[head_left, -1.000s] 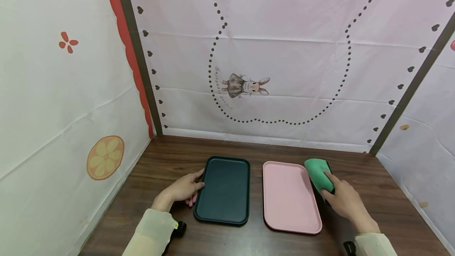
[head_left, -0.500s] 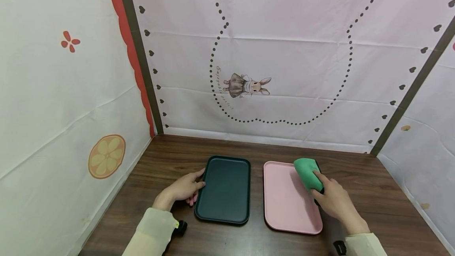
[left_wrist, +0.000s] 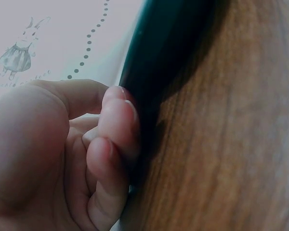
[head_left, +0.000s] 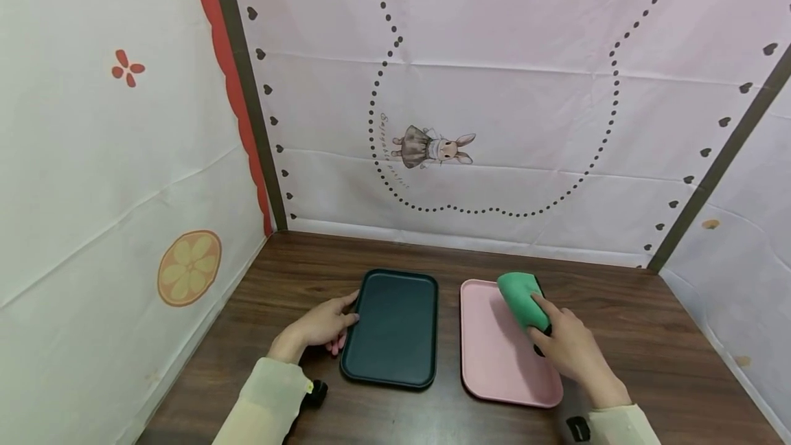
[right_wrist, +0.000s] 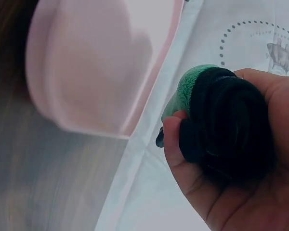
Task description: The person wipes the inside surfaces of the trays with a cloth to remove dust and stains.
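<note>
My left hand point(head_left: 323, 323) holds the left edge of a dark green tray point(head_left: 395, 328), thumb and index finger at its rim. In the left wrist view the other fingers point(left_wrist: 111, 168) are curled beside the tray's side point(left_wrist: 156, 43). My right hand point(head_left: 568, 345) grips a green and black rolled-up cloth bundle point(head_left: 522, 301) over the right side of a pink tray point(head_left: 503, 349). The right wrist view shows the bundle's black coiled end point(right_wrist: 231, 127) and fuzzy green outside, with fingers curled round it. The bundle is tilted and casts a shadow on the pink tray.
Both trays lie side by side on a brown wooden table point(head_left: 426, 424), a narrow gap between them. White printed cloth walls point(head_left: 507, 122) rise behind and at both sides. Each wrist bears a black strap or device point(head_left: 315, 395).
My right hand has carried the green and black bundle leftward, from beside the pink tray's right edge to over that tray. My left hand stays at the dark tray. The head view shifted slightly.
</note>
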Demonstrator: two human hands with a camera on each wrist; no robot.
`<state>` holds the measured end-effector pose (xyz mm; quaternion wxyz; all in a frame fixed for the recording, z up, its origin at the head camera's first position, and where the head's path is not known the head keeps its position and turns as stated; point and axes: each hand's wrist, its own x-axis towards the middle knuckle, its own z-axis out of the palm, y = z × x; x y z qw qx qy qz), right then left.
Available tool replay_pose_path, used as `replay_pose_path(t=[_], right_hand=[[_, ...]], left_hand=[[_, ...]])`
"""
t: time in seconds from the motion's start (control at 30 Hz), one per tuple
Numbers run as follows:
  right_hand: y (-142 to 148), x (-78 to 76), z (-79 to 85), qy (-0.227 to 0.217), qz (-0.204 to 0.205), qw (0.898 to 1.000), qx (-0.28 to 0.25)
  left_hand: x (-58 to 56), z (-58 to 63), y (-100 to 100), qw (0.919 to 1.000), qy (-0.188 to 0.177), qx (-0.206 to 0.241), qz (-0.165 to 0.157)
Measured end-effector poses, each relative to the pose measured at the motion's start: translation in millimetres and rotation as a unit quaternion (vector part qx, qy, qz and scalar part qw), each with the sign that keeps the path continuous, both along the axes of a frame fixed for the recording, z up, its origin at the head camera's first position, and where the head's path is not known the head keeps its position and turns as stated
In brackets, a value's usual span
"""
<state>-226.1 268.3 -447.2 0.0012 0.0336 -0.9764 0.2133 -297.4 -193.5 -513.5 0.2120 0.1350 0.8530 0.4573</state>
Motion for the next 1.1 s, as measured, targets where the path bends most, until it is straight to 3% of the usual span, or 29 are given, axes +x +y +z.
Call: replay_pose_path(t=[0.73,1.1], right_hand=[[-28,3.9,-4.0,0.043,0.028,0.999,-0.011],[-57,4.9,-7.2,0.036,0.047,0.998,-0.017]], left_hand=[[0.0,2.3,0,1.0,0.008,0.001,-0.004],[0.2,1.4,1,0.9999,0.009,-0.001,-0.006]])
